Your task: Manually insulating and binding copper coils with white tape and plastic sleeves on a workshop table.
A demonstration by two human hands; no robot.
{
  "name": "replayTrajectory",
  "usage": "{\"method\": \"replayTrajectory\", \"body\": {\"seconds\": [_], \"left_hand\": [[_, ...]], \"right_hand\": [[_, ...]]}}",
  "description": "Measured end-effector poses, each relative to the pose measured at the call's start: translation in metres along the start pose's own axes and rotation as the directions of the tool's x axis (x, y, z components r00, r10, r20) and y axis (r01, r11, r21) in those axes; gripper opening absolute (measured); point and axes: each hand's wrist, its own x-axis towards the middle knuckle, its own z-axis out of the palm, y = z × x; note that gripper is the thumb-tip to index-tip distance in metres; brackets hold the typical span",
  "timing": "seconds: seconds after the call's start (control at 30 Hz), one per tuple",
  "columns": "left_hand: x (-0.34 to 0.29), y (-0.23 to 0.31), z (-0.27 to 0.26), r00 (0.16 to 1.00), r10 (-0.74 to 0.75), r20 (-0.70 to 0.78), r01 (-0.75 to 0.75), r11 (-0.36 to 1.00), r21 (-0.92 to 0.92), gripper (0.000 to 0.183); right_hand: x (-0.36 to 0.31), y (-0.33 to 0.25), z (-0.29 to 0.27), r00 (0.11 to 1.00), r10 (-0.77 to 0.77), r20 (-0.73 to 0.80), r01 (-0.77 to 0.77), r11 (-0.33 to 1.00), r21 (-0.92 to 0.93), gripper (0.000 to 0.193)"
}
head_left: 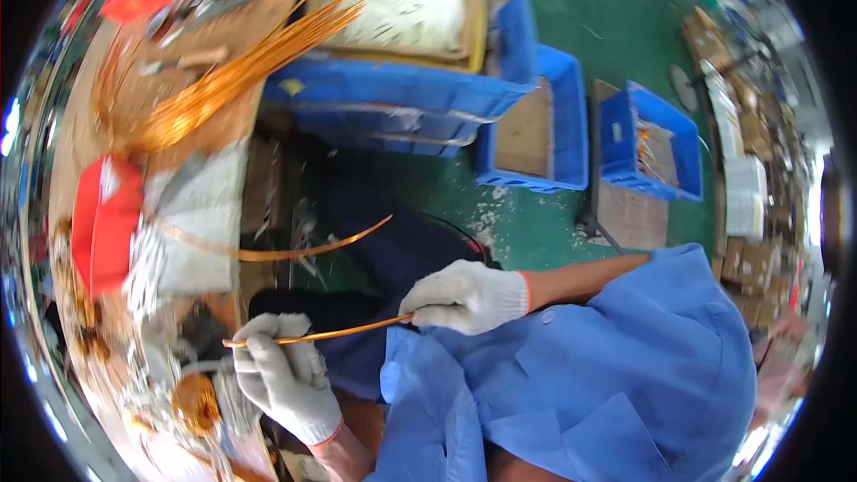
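A slim copper-coloured strip (344,332) stretches between my two hands, slightly bowed. My left hand (290,381), in a white knit glove, has thumb and fingers closed around it close to its left end. At the other end, the gloved fingers of my right hand (466,297) pinch the strip in front of my blue jacket. Beyond my hands, a longer curved copper strip (268,255) reaches out past the workbench edge, apart from both gloves.
On the workbench (134,45) at the left lie a bundle of copper strips (241,71), a red bin (109,223), a white cloth (210,232) and a copper-coloured coil (195,404). Ahead stand a large blue crate (393,89) with white pieces and smaller blue crates (571,116) on green floor.
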Motion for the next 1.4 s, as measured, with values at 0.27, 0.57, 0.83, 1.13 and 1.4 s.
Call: {"method": "replayTrajectory", "body": {"seconds": [0.27,0.57,0.83,1.13,1.4], "left_hand": [[-0.04,0.012,-0.073,0.99,-0.123,0.066,0.112,0.981,0.156,0.017],[-0.067,0.024,-0.126,0.953,0.019,0.302,-0.176,0.847,0.502,0.033],[-0.061,0.025,-0.132,0.917,0.082,0.391,-0.311,0.762,0.569,0.03],[-0.069,0.032,-0.124,0.679,-0.083,0.729,-0.724,0.092,0.684,0.019],[-0.045,0.044,-0.157,0.704,0.034,0.71,-0.709,-0.034,0.705,0.017]], "right_hand": [[0.075,-0.062,0.032,0.973,-0.189,0.133,0.212,0.959,-0.186,0.025],[0.087,-0.081,0.041,0.917,-0.202,0.343,0.245,0.966,-0.086,0.035],[0.088,-0.083,0.045,0.892,-0.201,0.406,0.288,0.943,-0.166,0.029],[0.088,-0.09,0.068,0.765,-0.096,0.637,0.266,0.947,-0.177,0.02],[0.076,-0.066,0.043,0.876,0.006,0.483,0.131,0.96,-0.249,0.027]]}}
